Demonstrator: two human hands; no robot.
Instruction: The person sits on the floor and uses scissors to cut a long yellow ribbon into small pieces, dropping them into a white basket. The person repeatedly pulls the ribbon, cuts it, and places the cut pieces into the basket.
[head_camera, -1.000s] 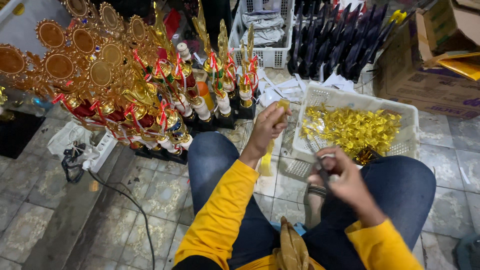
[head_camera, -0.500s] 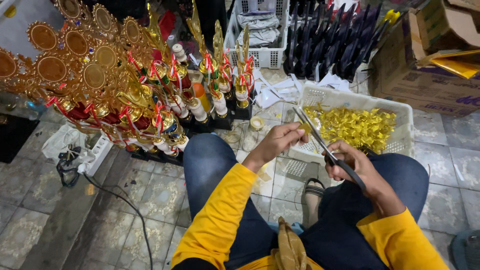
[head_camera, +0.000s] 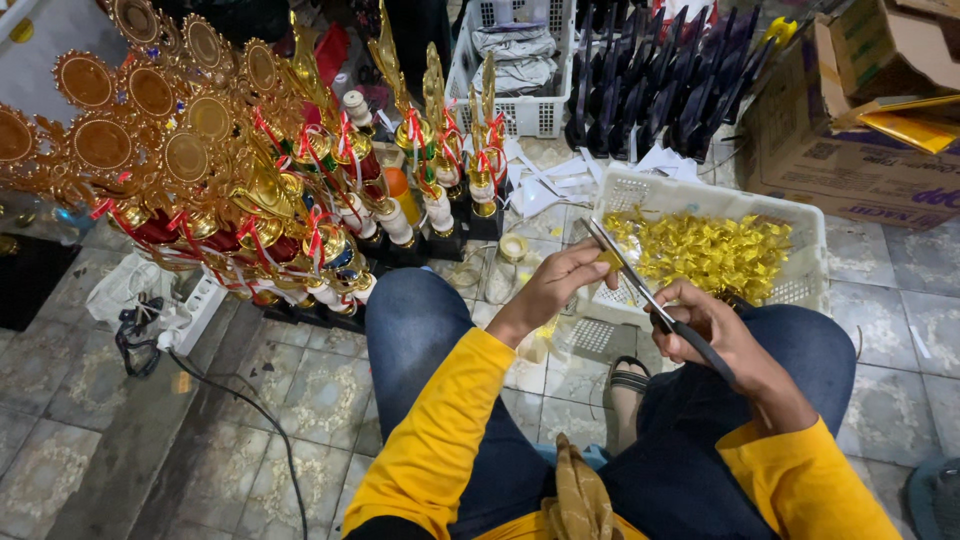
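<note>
Currently, the right hand (head_camera: 725, 335) grips black-handled steel scissors (head_camera: 650, 295); the left hand (head_camera: 560, 285) pinches a small gold foil piece (head_camera: 607, 262), so its fingertips risk a cut.

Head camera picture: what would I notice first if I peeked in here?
Most likely the crowd of shiny gold trophies with red ribbons, standing on the floor at the left. Next, the white plastic basket of glittery gold pieces at the right, just past the knees. In the middle, the right hand holds scissors against a small gold piece pinched in the left hand.
</note>
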